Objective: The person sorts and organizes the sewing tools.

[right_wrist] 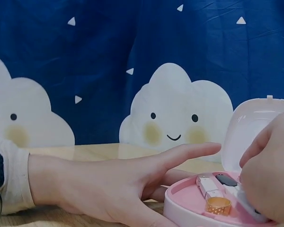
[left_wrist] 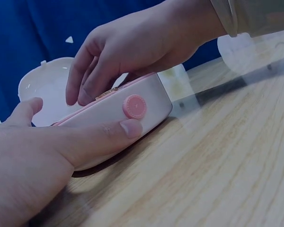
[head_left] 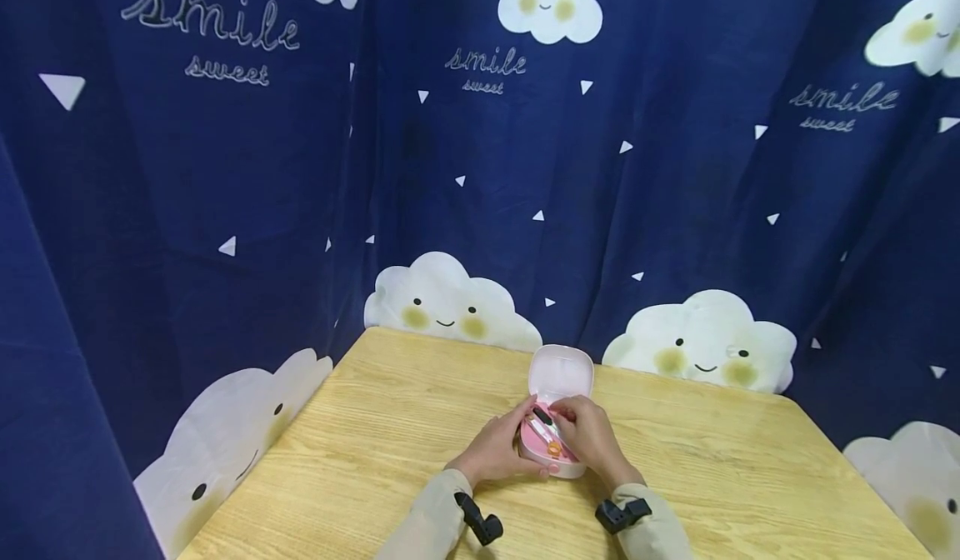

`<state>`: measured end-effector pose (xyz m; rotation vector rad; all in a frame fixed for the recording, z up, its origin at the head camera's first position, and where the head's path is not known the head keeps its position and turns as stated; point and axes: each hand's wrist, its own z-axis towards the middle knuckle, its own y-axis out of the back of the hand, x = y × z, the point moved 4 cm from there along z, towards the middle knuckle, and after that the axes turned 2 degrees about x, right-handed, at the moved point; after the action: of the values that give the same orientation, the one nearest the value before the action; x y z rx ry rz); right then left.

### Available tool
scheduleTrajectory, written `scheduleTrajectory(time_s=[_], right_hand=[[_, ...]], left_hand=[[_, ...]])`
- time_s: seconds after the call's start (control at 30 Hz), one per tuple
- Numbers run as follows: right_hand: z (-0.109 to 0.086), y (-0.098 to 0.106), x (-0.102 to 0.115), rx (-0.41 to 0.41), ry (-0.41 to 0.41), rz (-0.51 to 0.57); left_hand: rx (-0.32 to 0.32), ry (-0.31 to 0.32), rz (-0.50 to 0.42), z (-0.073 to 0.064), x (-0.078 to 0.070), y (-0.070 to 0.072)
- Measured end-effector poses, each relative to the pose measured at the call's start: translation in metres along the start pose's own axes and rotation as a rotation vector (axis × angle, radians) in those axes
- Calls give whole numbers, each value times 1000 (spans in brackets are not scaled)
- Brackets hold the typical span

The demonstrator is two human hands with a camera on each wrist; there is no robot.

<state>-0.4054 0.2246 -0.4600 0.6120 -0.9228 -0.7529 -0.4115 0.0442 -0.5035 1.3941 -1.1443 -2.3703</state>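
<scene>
A small white case with a pink inside stands on the table, its lid raised at the back. My left hand holds it by the left side, the thumb along the front wall below a round pink button. Over the right part of the case, my right hand reaches in with bent fingers; whether the fingertips pinch anything is hidden. Inside lie a gold dotted ring, perhaps a thimble, a small white piece and a dark oval piece.
The case is on a light wooden table, near its far edge. Behind hangs a dark blue curtain with clouds and triangles. Each wrist wears a black camera, such as the left wrist camera.
</scene>
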Motion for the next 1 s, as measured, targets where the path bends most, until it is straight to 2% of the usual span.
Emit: scheduleTrajectory(time_s=[0.17, 0.3, 0.37, 0.47, 0.57, 0.67, 0.77, 0.9, 1.0], right_hand=[[-1, 3, -7, -12, -97, 116], [-1, 6, -14, -42, -194, 215], [-1, 7, -17, -60, -246, 270], [0, 9, -22, -86, -326, 369], [1, 10, -25, -101, -388, 453], [2, 12, -27, -119, -414, 487], [2, 14, -30, -154, -454, 511], [3, 20, -32, -231, -526, 578], [8, 25, -31, -258, -542, 625]], left_hand=[[-12, 13, -54, -1, -1, 2], [-30, -6, -190, 1, -2, 3], [-39, 7, -271, 2, 0, 3], [-59, 68, -398, 6, 4, 4], [-125, 144, -555, 11, 9, 9], [-206, 201, -715, 17, 14, 17], [-251, 254, -835, 22, 20, 22], [-280, 318, -913, 28, 21, 26], [-292, 344, -897, 35, 16, 29]])
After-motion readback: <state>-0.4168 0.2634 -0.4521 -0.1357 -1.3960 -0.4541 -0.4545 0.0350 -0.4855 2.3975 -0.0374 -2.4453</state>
